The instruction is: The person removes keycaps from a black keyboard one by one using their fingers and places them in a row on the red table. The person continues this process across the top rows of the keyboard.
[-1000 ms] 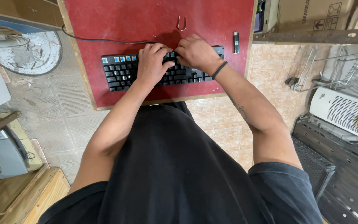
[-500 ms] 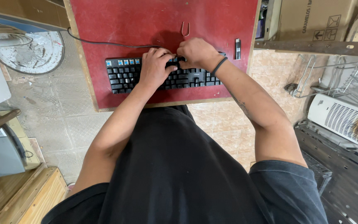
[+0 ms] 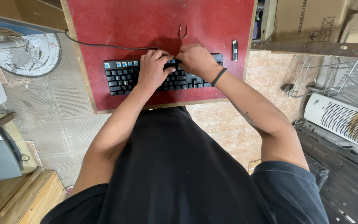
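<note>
both hands, left hand (image 3: 153, 68) and right hand (image 3: 195, 61), seem to pinch one small keycap on the rigid black keyboard (image 3: 123, 76); grip its sides.

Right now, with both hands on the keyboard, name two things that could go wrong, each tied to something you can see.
1. The small metal clip lies loose just beyond the keyboard; a nudge might send it sliding across the red board.
2. The black cable runs off the board's left edge; a snag there could tug the keyboard under the left hand and right hand.
</note>
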